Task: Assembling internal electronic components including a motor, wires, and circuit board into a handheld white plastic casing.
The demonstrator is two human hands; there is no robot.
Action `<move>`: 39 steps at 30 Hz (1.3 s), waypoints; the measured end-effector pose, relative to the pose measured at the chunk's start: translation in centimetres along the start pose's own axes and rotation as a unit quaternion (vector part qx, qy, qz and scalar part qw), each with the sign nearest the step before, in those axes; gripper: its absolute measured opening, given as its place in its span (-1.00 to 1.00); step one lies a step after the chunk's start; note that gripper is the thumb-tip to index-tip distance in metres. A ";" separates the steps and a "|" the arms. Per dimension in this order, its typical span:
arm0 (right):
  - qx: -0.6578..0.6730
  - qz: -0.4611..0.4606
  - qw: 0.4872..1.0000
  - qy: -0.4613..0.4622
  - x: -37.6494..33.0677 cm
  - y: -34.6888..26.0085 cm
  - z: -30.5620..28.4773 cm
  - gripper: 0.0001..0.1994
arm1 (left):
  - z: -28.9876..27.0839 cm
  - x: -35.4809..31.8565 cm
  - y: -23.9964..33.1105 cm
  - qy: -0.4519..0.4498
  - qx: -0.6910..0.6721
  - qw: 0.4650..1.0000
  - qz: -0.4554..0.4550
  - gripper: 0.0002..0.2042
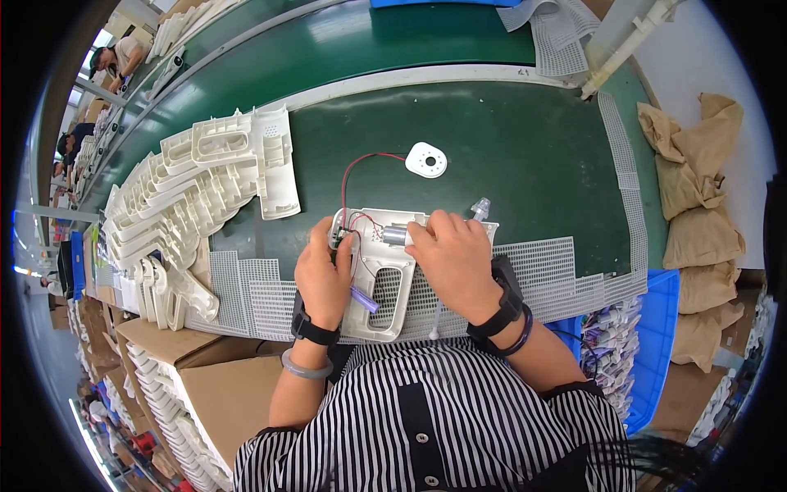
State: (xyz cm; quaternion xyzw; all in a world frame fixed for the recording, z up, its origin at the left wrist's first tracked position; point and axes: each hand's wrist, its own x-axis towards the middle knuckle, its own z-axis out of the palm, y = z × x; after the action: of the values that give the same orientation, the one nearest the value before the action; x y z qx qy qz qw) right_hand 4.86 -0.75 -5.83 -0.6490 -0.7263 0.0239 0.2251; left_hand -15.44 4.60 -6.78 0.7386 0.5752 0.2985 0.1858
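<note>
A cream plastic housing half (402, 307) with a looped handle lies open side up before me. My left hand (324, 275) is closed at its left end, with thumb and fingertips around a small wired part (340, 235) that they partly hide. Inside the housing, my right hand (451, 262) grips the end of a silver cylindrical motor (394, 235). A purple cylindrical battery (364, 300) lies across the handle's left side. Thin red wires (348, 179) run from the housing to a white oval disc (426, 160) with holes. A clear plastic nozzle (481, 208) sits beyond my right hand.
Stacked cream housing halves (188, 180) fill the bench's left. Grey mesh matting (533, 271) lines the near edge of the green bench top (525, 148). A blue bin (656, 353) of purple parts stands right, a cardboard box (234, 402) left. Brown sacks (701, 238) and distant people (123, 61) flank the bench.
</note>
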 end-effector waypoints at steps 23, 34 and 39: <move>0.004 0.000 1.000 0.025 -0.3 -0.1 0.5 -0.68 | -1.0 0.6 1.7 -0.028 0.265 0.953 0.142 -0.58; -0.005 0.010 1.000 0.009 -0.1 -0.5 0.0 -0.68 | -4.9 -3.0 2.6 -0.089 0.121 0.980 0.126 -0.56; -0.013 0.005 1.000 -0.004 -0.3 -0.7 -0.3 -0.68 | -4.8 -5.6 3.6 -0.143 0.088 0.972 0.162 -0.62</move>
State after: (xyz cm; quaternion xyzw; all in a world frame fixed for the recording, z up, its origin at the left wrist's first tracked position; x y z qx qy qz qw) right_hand 4.32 -1.26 -5.38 -0.6556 -0.7240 0.0181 0.2139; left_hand -16.82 -2.06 -2.27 0.8705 0.4391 0.1644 0.1497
